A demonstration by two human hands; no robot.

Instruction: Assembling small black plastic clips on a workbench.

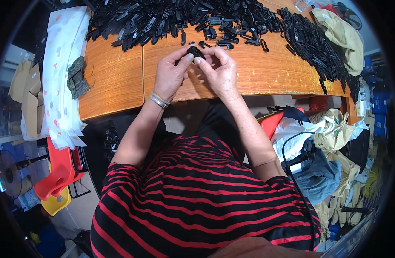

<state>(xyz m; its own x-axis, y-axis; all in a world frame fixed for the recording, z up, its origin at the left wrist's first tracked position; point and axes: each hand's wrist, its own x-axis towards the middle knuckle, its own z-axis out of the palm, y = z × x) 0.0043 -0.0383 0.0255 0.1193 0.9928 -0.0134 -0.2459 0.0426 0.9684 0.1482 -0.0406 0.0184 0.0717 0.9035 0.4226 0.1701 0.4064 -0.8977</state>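
Note:
Between my two hands, just above the table's front part, is a small black plastic part [196, 53]. My left hand [172, 72] pinches its left side between thumb and fingers. On its right side my right hand [219, 70] grips it, thumb pressed against the near face. The fingers cover much of the part, so its full shape is hidden. Beyond my fingertips, a few loose black plastic pieces [225, 43] lie apart on the wooden table [115, 77]. Behind them spreads a large heap of similar black pieces [158, 19].
A second pile of thin black parts [311, 45] runs down the table's right side. At the left are a white patterned sheet [62, 77] and a dark knitted cloth [78, 77]. A red chair [59, 172] stands left below; brown bags [333, 129] crowd the right.

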